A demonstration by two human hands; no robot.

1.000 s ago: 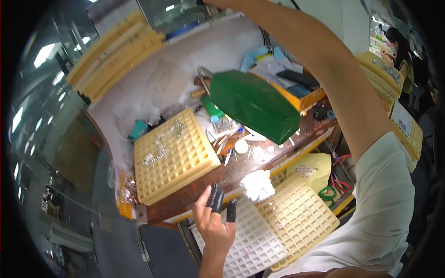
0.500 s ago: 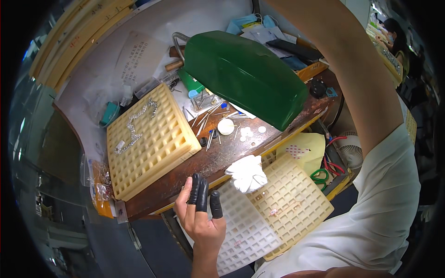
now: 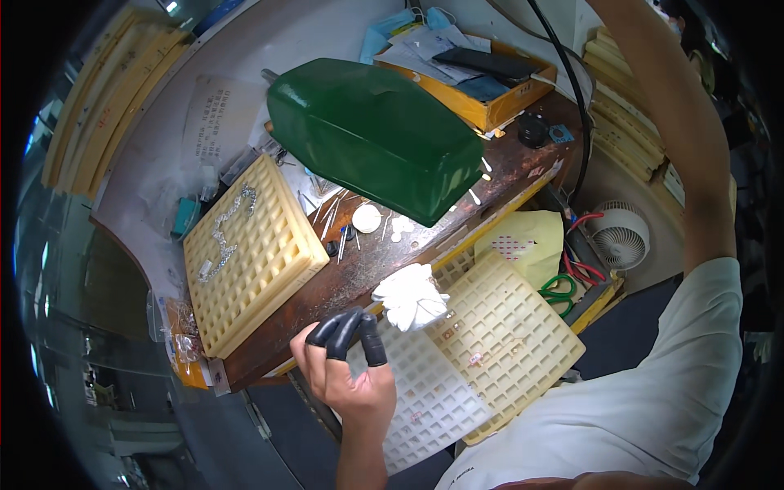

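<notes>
My left hand is raised near the front edge of the wooden bench, with black finger cots on its thumb and two fingers. The thumb and fingertips close together in a pinch; anything between them is hidden or too small to make out. Just beyond the fingertips lies a crumpled white cloth. Below and right of the hand, a white grid sheet rests partly over a cream grid tray bearing small pinkish pieces. My right arm stretches to the upper right, its hand outside the picture.
A green lamp shade hangs over the bench. On the left, a silvery chain lies on stacked cream grid trays. Thin tools and a round white container sit between. Green-handled scissors and a white fan are at right.
The view has shifted, uncovering more of the orange box and stacked trays at upper right. My left fingers have curled inward toward the thumb. My right arm now appears farther right.
</notes>
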